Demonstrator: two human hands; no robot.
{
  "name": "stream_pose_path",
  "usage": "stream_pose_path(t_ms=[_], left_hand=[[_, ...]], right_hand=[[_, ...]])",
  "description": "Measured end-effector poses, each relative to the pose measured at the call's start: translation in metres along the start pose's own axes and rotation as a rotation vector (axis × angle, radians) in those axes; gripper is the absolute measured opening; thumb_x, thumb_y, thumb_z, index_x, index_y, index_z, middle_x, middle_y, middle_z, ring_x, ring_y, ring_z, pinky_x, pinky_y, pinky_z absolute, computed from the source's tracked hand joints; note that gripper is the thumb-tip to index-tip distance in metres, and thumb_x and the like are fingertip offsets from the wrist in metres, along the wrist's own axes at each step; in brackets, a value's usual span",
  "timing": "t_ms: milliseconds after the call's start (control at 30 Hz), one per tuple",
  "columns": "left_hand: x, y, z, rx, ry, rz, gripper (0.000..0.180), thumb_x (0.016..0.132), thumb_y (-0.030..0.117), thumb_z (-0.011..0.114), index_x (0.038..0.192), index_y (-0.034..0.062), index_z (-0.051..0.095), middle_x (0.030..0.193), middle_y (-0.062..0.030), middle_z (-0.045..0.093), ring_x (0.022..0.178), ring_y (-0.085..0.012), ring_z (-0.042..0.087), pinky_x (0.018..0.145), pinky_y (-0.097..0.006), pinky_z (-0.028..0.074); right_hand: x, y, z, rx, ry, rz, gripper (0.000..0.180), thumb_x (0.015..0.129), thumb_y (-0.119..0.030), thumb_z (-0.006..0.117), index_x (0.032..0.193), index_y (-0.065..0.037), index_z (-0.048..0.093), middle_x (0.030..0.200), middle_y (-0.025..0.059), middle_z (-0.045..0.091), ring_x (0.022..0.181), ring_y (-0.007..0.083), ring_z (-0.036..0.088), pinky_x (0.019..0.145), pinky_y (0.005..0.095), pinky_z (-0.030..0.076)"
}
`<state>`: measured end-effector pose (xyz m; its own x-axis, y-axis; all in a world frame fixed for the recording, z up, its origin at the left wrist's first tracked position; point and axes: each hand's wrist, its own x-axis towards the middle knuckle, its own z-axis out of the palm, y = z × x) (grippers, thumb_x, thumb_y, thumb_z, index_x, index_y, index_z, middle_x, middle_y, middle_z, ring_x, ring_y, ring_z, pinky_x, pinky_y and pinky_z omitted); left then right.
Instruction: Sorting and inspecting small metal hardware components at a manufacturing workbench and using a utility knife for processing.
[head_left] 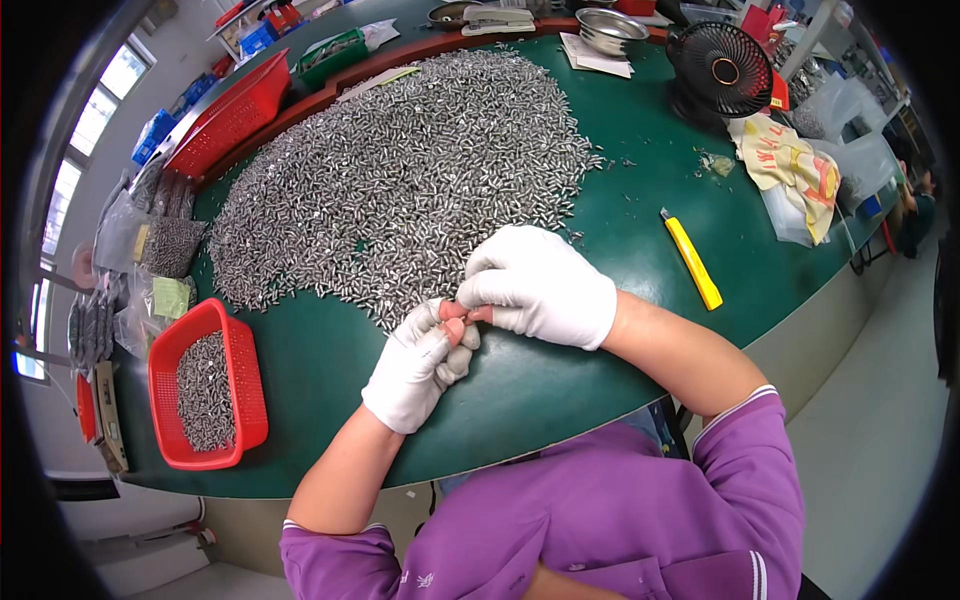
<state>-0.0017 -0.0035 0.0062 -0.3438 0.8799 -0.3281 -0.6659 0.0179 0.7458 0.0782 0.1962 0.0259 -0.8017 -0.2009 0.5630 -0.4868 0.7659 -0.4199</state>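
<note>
Both my hands wear white gloves with some fingertips bare, and they meet above the green table's near part. My left hand point(418, 362) is closed, thumb and fingertip pinched together. From the right, my right hand point(540, 287) comes in with its fingers pinched against the left fingertips. Whatever lies between the fingertips is too small or hidden to make out. Just beyond the hands spreads a wide heap of small silvery metal pins point(410, 170). A red plastic basket point(258, 385) partly filled with similar metal pieces stands left of my left hand.
A yellow utility knife point(692, 262) lies right of my right hand. Farther back are a black fan point(718, 68), a steel bowl point(608, 30) and a yellow printed cloth point(790, 170). Bagged parts point(172, 240) and another red basket point(235, 112) line the left side.
</note>
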Motion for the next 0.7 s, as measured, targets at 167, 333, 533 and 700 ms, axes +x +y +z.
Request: stream_pose_path(t_ms=[167,333,533,700], left_hand=[[-0.003,-0.001,0.004,-0.033,0.054,0.047,0.021,0.094,0.031,0.061,0.094,0.0102,0.057,0.079,-0.0026,0.055,0.058,-0.0092,0.039,0.053,-0.023,0.033],[-0.003,0.001,-0.004,-0.05,0.026,0.002,0.021,0.096,0.032,0.058,0.092,0.0113,0.055,0.083,-0.0043,0.058,0.06,-0.0099,0.043,0.057,-0.023,0.038],[-0.002,-0.001,-0.004,-0.106,0.004,0.006,0.021,0.096,0.032,0.055,0.093,0.011,0.053,0.084,-0.0053,0.058,0.061,-0.0106,0.045,0.058,-0.025,0.04],[-0.002,-0.001,-0.005,-0.103,0.007,-0.001,0.021,0.096,0.032,0.056,0.095,0.0114,0.053,0.085,-0.0043,0.058,0.061,-0.01,0.046,0.059,-0.025,0.041]], right_hand=[[-0.003,0.009,-0.01,-0.124,0.068,0.175,0.01,0.08,-0.022,0.068,0.089,-0.016,0.069,0.088,0.0027,0.061,0.087,0.0249,0.059,0.078,0.039,0.049],[-0.004,0.017,-0.017,-0.298,0.06,0.256,0.01,0.078,-0.017,0.07,0.088,-0.014,0.07,0.086,0.0033,0.063,0.084,0.0254,0.06,0.075,0.038,0.05],[-0.009,0.024,-0.015,-0.307,-0.084,0.282,0.009,0.077,-0.017,0.07,0.085,-0.014,0.07,0.084,0.0039,0.062,0.083,0.0261,0.061,0.073,0.039,0.05],[-0.01,0.023,-0.009,-0.298,-0.187,0.244,0.009,0.076,-0.018,0.07,0.083,-0.014,0.07,0.083,0.0048,0.062,0.083,0.0276,0.06,0.072,0.0403,0.05]])
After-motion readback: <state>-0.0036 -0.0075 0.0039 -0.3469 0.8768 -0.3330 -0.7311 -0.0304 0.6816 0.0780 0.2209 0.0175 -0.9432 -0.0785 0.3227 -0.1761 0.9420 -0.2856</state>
